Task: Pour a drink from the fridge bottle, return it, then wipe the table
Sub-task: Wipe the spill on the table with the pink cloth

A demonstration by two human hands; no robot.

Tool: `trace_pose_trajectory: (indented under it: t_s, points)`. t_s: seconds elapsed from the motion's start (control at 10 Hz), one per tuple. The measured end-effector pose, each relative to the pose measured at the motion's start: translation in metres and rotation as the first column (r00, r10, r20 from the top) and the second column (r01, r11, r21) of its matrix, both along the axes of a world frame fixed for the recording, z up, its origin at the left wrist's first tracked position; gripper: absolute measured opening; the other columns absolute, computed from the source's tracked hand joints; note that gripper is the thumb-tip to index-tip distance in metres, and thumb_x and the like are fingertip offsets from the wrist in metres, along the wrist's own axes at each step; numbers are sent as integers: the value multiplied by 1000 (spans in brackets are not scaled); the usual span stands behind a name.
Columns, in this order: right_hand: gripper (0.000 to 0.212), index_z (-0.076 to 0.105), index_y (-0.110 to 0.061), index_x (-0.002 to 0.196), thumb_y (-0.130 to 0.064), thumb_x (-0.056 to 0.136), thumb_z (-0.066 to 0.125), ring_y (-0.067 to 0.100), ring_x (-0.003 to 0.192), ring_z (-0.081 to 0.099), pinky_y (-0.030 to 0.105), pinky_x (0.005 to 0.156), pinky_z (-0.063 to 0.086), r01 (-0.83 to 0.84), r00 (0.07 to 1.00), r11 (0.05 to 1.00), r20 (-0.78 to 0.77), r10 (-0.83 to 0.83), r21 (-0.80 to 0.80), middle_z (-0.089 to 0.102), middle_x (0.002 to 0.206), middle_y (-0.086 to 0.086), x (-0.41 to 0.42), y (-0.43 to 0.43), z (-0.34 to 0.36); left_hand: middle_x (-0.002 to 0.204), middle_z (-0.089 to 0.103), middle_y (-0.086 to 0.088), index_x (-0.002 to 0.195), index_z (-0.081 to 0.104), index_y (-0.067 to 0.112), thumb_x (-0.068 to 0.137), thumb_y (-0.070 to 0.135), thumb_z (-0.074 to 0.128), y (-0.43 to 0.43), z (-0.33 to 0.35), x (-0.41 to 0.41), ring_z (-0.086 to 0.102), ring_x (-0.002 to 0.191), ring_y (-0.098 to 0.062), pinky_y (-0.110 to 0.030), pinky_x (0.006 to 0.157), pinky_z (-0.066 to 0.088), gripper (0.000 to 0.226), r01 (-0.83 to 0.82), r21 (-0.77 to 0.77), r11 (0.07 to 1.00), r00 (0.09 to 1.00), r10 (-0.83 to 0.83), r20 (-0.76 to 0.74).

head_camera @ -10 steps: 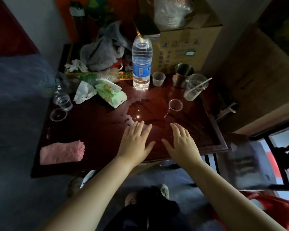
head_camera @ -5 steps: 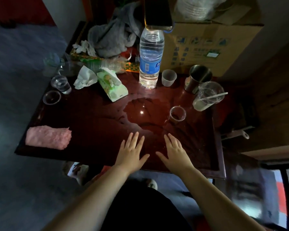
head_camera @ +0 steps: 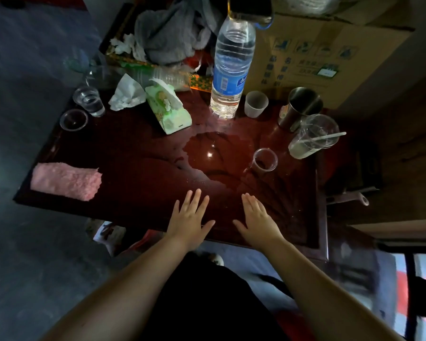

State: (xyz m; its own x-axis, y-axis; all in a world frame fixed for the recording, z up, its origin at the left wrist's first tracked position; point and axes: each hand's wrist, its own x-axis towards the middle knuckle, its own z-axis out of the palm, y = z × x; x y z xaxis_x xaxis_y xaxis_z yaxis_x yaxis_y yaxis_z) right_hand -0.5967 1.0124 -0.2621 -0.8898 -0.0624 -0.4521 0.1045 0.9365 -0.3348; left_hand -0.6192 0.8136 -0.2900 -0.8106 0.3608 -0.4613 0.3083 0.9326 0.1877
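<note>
Both hands lie palm down at the near edge of the dark red surface (head_camera: 138,168). The left hand (head_camera: 188,219) and the right hand (head_camera: 257,220) are side by side, a little apart, with fingers straight and slightly spread, gripping nothing. Whether the palms press on the wood or hover just above it I cannot tell.

The task looks barely begun, or stalled midway. The clear water bottle (head_camera: 231,67) stands upright at the far side of the surface, mostly full, so it has not been returned to any fridge. A wide puddle (head_camera: 214,153) spreads from just in front of the bottle toward the hands, and nothing has wiped it. The folded pink cloth (head_camera: 65,180) lies at the near left corner, well apart from both hands and from the puddle; it is the likely wiping tool. A small clear cup (head_camera: 265,159) stands at the puddle's right edge. It seems empty or nearly so, so I judge the pouring not plainly done.

Much is hard to read. A dark flat object (head_camera: 250,7) covers the bottle's top, so the cap is hidden. No fridge is in view. The far left corner is a dim clutter of a tissue pack (head_camera: 169,109), a crumpled tissue (head_camera: 127,94), a small glass (head_camera: 89,100) and grey fabric (head_camera: 172,33). The steel mug (head_camera: 300,107) shows nothing of its inside, and the frame's lower right is blurred.
</note>
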Motion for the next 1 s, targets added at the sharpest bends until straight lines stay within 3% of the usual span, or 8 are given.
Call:
trace_pose_trajectory:
  t_s: [0.1, 0.2, 0.3, 0.4, 0.5, 0.7, 1.0]
  points:
    - [59, 30, -12, 145, -32, 94, 50, 21, 132, 37, 35, 99, 41, 24, 973, 998, -226, -35, -51, 41, 143, 4, -12, 6, 17, 158, -19, -3, 152, -7, 23, 96, 59, 21, -1, -2, -1, -17, 146, -23, -46, 118, 0, 71, 12, -3, 1000, 1000, -12, 9]
    - [43, 52, -10, 127, -22, 87, 60, 26, 112, 51, 39, 92, 48, 11, 859, 999, -511, -32, -44, 55, 122, 6, -33, 17, 33, 158, -20, -3, 152, -7, 23, 96, 60, 22, -1, -5, -1, -19, 145, -22, -47, 118, -3, 73, 6, 15, 1000, 1000, -6, 19]
    - [46, 52, -9, 124, -22, 83, 65, 28, 114, 48, 42, 95, 45, 72, 807, 997, -587, -65, -12, 52, 124, 10, -59, 29, 40, 158, -21, -3, 152, -8, 23, 95, 61, 21, -2, -5, -1, -20, 145, -22, -47, 118, -4, 74, 2, 20, 1000, 1000, -3, 20]
    - [66, 35, -12, 141, -31, 86, 64, 30, 137, 28, 43, 109, 32, 190, 877, 982, -451, -167, 5, 32, 147, 13, -80, 38, 40, 158, -21, -3, 152, -7, 23, 95, 62, 22, -3, -4, -2, -19, 145, -22, -46, 119, -3, 75, -3, 22, 1000, 1000, 2, 26]
    - [73, 25, -13, 148, -35, 88, 61, 30, 143, 17, 43, 114, 25, 217, 917, 976, -343, -206, -8, 20, 154, 13, -93, 44, 38, 158, -20, -3, 152, -6, 23, 95, 62, 23, -3, -4, -3, -18, 145, -22, -47, 119, -2, 75, -11, 25, 1000, 999, 10, 33]
    - [73, 27, -8, 146, -28, 87, 65, 27, 138, 30, 38, 110, 29, 205, 929, 977, -302, -213, -59, 34, 147, 12, -103, 46, 37, 159, -18, -3, 152, -4, 24, 95, 62, 25, -2, -4, -3, -17, 146, -22, -47, 119, -2, 75, -24, 40, 999, 999, 22, 36]
    - [74, 31, -8, 144, -25, 83, 70, 30, 132, 35, 37, 109, 30, 162, 936, 987, -312, -160, -21, 41, 139, 15, -107, 49, 38, 159, -19, -2, 152, -4, 24, 95, 61, 25, -2, -2, -3, -18, 145, -22, -46, 119, -3, 74, -25, 31, 999, 999, 23, 44]
